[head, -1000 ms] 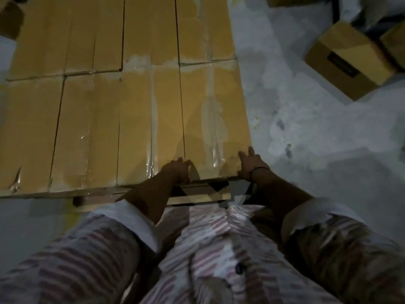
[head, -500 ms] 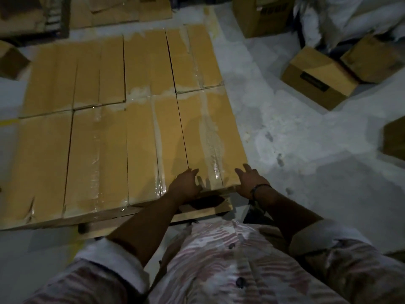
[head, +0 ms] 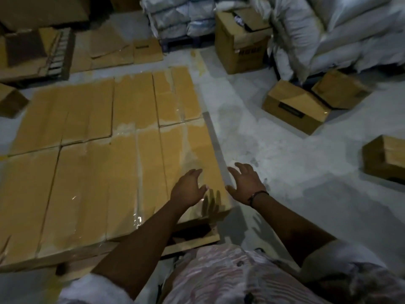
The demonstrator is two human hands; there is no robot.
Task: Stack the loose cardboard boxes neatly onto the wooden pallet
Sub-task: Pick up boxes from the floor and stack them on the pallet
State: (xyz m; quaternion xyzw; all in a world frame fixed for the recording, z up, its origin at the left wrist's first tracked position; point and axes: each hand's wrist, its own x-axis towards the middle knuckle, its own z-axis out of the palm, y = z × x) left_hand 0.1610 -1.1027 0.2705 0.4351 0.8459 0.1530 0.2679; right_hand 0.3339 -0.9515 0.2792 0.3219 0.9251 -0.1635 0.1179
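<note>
Left hand: the left hand [head: 188, 188] hovers over the near right part of the corner box [head: 192, 150], fingers spread and loose, holding nothing. Its finger shadow falls on the box top just below it.
Right hand: the right hand [head: 245, 183] is just past the right edge of the same box, over the floor [head: 285, 167]. Its fingers are spread and empty. A dark wristband [head: 257, 195] sits on the wrist.
Change, hands: half a second ago both hands rested on the near edge of the corner box. Now both are lifted clear of it and set further apart.
Change, view: the camera sits higher and looks further out, so more of the room shows at the top of the frame.
Stacked boxes: the stacked boxes [head: 87, 172] lie flat, edge to edge in one layer, taped seams up, filling the left and centre of the frame. Their arrangement is unchanged.
Pallet: the pallet [head: 194, 242] shows as wooden boards under the near edge of the layer, lower centre.
Loose boxes: two loose boxes [head: 293, 106] lie touching on the floor at the right. A single box [head: 385, 156] lies at the right edge, well apart from the stack.
Open box: an open box [head: 238, 51] stands at top centre beside white sacks [head: 341, 31].
Upper left: flattened cardboard [head: 109, 49] lies on the floor.
Bottom: striped shirt [head: 219, 279], with rolled sleeves.
</note>
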